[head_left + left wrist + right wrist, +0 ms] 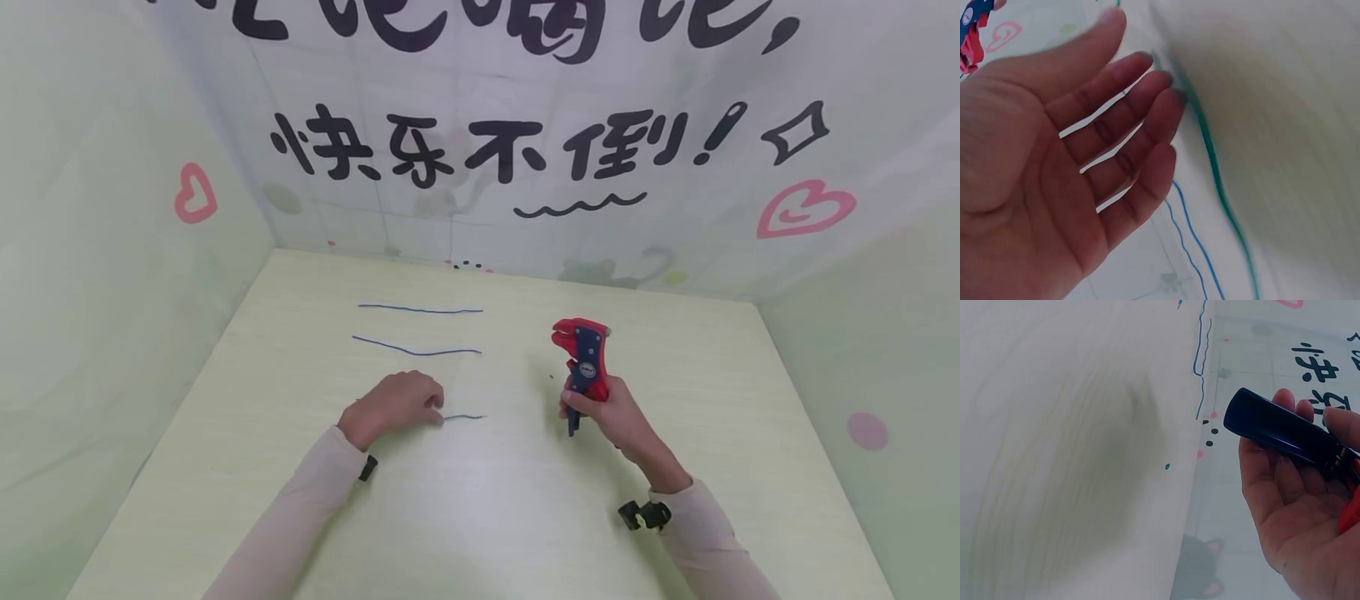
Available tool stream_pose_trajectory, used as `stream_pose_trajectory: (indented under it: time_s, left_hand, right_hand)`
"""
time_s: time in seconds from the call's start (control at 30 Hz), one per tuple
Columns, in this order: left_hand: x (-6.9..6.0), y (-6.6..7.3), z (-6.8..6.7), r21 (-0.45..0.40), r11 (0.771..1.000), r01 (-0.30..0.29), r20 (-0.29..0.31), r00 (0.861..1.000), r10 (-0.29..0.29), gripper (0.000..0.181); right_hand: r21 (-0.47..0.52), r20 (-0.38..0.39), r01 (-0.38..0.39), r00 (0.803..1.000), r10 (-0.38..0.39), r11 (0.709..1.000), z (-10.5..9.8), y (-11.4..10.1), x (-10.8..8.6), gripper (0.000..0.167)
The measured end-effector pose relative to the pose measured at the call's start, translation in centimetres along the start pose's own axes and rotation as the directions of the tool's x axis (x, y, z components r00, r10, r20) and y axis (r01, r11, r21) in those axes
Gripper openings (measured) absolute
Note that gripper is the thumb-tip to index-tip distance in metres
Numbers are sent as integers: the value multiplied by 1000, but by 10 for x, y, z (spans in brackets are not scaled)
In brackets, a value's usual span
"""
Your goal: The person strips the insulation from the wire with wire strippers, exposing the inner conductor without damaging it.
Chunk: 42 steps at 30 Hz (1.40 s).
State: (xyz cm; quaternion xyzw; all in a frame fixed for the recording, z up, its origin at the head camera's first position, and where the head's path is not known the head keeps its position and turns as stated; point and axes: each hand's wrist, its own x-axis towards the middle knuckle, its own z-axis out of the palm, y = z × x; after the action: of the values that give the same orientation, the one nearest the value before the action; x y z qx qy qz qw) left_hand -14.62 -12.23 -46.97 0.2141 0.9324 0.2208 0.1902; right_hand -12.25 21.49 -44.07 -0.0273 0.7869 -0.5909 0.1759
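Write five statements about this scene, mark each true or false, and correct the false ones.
1. The right hand holds a red-and-blue wire stripper. True.
2. The wire nearest the left hand is red. False: it is a green wire.
3. Two blue wires lie on the table, beyond the left hand. True.
4. The blue wires are knotted together. False: they lie apart in the head view.
5. A tiny scrap lies on the table. True.
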Motion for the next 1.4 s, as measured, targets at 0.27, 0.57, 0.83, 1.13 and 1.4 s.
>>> stream_pose_trajectory:
  time_s: [0.27, 0.57, 0.83, 1.13, 1.4]
  left_hand:
    - [11, -4, -15, -7, 999, 41, -80, 996, -41, 24]
    - [38, -16, -22, 163, 984, 76, -213, 976, -41, 32]
    - [48, -17, -17, 291, 954, 70, -222, 975, -4, 19]
    - [53, -18, -12, 298, 952, 76, -260, 966, 4, 9]
    - [55, -16, -12, 309, 947, 87, -280, 960, 4, 9]
  right_hand:
    - [-7, -15, 1, 1000, -1, 1000, -1, 2, 1, 32]
    - [8, -5, -41, 999, 41, 999, 1, 3, -2, 37]
    - [5, -5, -34, 999, 34, 999, -2, 4, -1, 37]
    - [1, -6, -32, 999, 32, 999, -4, 5, 1, 39]
    - [9, 2, -37, 999, 37, 999, -3, 8, 1, 37]
